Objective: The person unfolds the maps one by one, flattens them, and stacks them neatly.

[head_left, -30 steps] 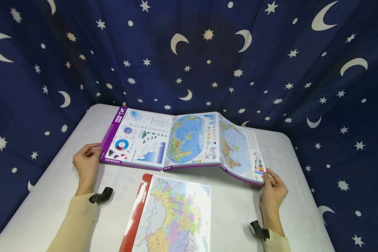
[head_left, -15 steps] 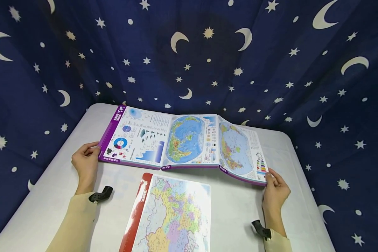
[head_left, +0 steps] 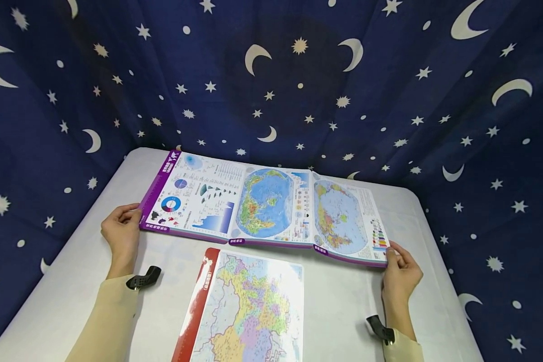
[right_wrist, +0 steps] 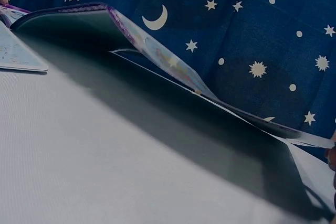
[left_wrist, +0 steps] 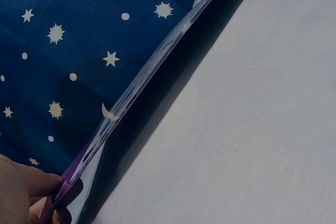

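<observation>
A purple-edged folding world map [head_left: 271,201] is spread out in three panels, with charts on the left one and a world map on each of the other two. My left hand [head_left: 121,232] pinches its left purple edge between thumb and fingers, also seen in the left wrist view. At the lower right corner my right hand [head_left: 400,271] pinches the right panel. The wrist views show the folding map raised, its shadow falling on the table below. In front of it lies a red-edged map sheet [head_left: 253,306], its near end cut off by the frame.
A white-covered table [head_left: 339,311] carries both maps. Behind it and at its sides hangs a dark blue curtain [head_left: 208,60] with moons and stars. A black wrist device [head_left: 145,278] sits at the left cuff, another black device [head_left: 380,329] at the right cuff.
My right hand has moved slightly right, pulling the folding map wider. Its middle and right panels have flattened, and the fold between them has dropped. The left hand has shifted slightly left.
</observation>
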